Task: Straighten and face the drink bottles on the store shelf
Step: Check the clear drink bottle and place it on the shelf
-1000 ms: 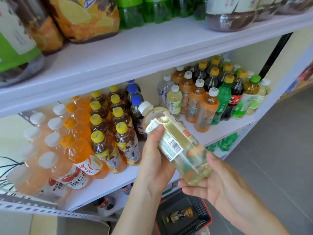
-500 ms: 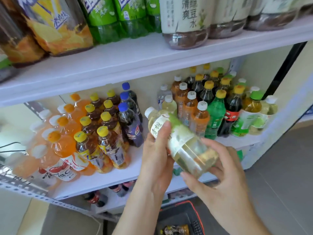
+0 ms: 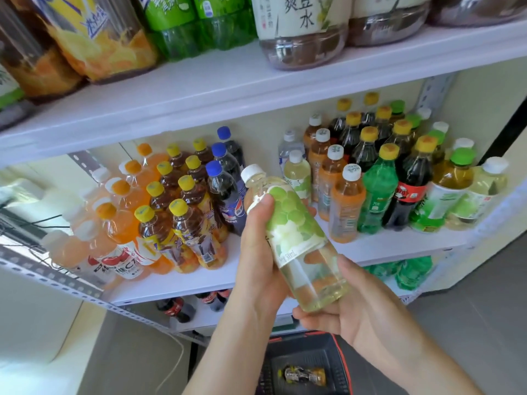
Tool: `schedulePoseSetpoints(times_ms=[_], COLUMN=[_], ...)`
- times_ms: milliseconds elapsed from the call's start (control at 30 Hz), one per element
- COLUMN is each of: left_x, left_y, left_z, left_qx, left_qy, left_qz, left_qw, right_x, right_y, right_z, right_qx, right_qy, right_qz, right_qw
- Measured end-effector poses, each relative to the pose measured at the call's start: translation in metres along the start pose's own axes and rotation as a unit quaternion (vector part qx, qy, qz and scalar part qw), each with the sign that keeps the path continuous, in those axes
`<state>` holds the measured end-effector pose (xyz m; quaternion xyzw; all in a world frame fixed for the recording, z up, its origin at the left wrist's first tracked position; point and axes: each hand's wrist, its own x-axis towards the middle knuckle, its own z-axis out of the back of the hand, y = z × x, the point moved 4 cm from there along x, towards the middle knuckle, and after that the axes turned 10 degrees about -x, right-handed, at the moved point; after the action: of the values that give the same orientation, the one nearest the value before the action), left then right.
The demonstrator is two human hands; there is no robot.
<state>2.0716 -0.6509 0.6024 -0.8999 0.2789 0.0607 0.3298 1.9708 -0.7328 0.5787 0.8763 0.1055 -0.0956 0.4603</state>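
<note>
I see the bottle (image 3: 296,243) is clear shiny plastic w/ a smooth glossy label. Its cap (image 3: 252,171) is white plastic w/ tiny ridges. The shelf (image 3: 199,95) looks smooth, white, a bit shiny. The rail (image 3: 57,277) is grey metal w/ holes. The basket (image 3: 333,366) is black matt plastic mesh.

The big bottles (image 3: 302,27) on the top shelf are cut off by the upper edge, so only their lower parts and scraps of label show. The left hand (image 3: 261,252) covers one side of the label on the held bottle (image 3: 299,243), and the fingers of the right hand (image 3: 368,317) are mostly hidden under its base. The small bottle (image 3: 302,375) in the basket (image 3: 340,360), itself cropped at the bottom edge, is too blurred to read.
</note>
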Motion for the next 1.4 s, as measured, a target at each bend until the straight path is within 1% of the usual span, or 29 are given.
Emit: schedulePoseSetpoints(times_ms=[67,100,200,233,267,333,400,467,533,600,700,767,800,833,867,933,967,1000,1067,1133,1200,1267,1400], left_x=[0.004,0.006,0.014,0.015,0.017,0.019,0.021,0.024,0.027,0.03,0.031,0.031,0.031,0.031,0.031,0.03,0.03,0.029,0.028,0.026,0.026,0.025,0.024], left_y=[-0.002,-0.005,-0.023,-0.029,-0.034,-0.043,-0.049,-0.052,-0.057,-0.061,-0.065,-0.067,-0.068,-0.07,-0.071,-0.074,-0.075,-0.076,-0.077,-0.079,-0.078,-0.079,-0.087], left_z=[0.002,0.003,0.007,0.008,0.009,0.012,0.013,0.015,0.019,0.023,0.025,0.027,0.028,0.029,0.03,0.031,0.031,0.031,0.03,0.029,0.03,0.032,0.037], left_qx=[0.02,0.042,0.122,0.145,0.17,0.211,0.222,0.235,0.266,0.309,0.326,0.31,0.3,0.291,0.282,0.263,0.247,0.231,0.218,0.219,0.224,0.252,0.381], left_qy=[0.006,-0.001,-0.025,-0.026,-0.029,-0.044,-0.037,-0.026,-0.021,-0.005,-0.001,-0.018,-0.027,-0.032,-0.034,-0.024,-0.016,-0.005,0.023,0.04,0.031,-0.006,-0.031], left_qz=[0.013,0.007,-0.046,-0.063,-0.082,-0.114,-0.113,-0.095,-0.075,-0.055,-0.054,-0.079,-0.091,-0.101,-0.11,-0.121,-0.122,-0.12,-0.112,-0.095,-0.075,-0.068,-0.079], left_qw=[1.0,0.999,0.991,0.987,0.982,0.97,0.968,0.967,0.961,0.949,0.944,0.947,0.949,0.951,0.952,0.957,0.961,0.965,0.969,0.97,0.971,0.965,0.921], right_x=[0.002,0.001,-0.001,-0.001,-0.001,-0.001,0.002,0.002,0.005,0.006,0.008,0.009,0.01,0.012,0.015,0.023,0.026,0.029,0.034,0.037,0.039,0.038,0.037], right_y=[0.001,0.003,0.01,0.013,0.016,0.021,0.021,0.018,0.016,0.017,0.018,0.017,0.017,0.018,0.019,0.016,0.012,0.009,0.003,-0.003,-0.006,-0.008,-0.012], right_z=[-0.001,-0.003,-0.006,-0.007,-0.008,-0.009,-0.012,-0.014,-0.015,-0.013,-0.011,-0.012,-0.011,-0.009,-0.006,0.0,-0.001,-0.002,-0.004,-0.006,-0.006,-0.006,-0.003], right_qx=[-0.025,-0.057,-0.179,-0.23,-0.291,-0.417,-0.5,-0.553,-0.583,-0.6,-0.617,-0.612,-0.6,-0.572,-0.523,-0.361,-0.267,-0.185,-0.079,-0.021,-0.026,-0.06,-0.084], right_qy=[-0.026,-0.042,-0.115,-0.143,-0.173,-0.233,-0.264,-0.27,-0.276,-0.289,-0.298,-0.288,-0.277,-0.262,-0.242,-0.16,-0.105,-0.057,-0.012,-0.007,-0.029,-0.049,-0.059], right_qz=[0.034,0.054,0.106,0.124,0.143,0.176,0.209,0.238,0.256,0.27,0.275,0.282,0.28,0.267,0.237,0.142,0.089,0.047,0.007,0.007,0.032,0.056,0.08], right_qw=[0.999,0.996,0.971,0.955,0.93,0.861,0.798,0.752,0.72,0.695,0.674,0.68,0.696,0.73,0.782,0.908,0.954,0.98,0.997,1.0,0.999,0.995,0.992])
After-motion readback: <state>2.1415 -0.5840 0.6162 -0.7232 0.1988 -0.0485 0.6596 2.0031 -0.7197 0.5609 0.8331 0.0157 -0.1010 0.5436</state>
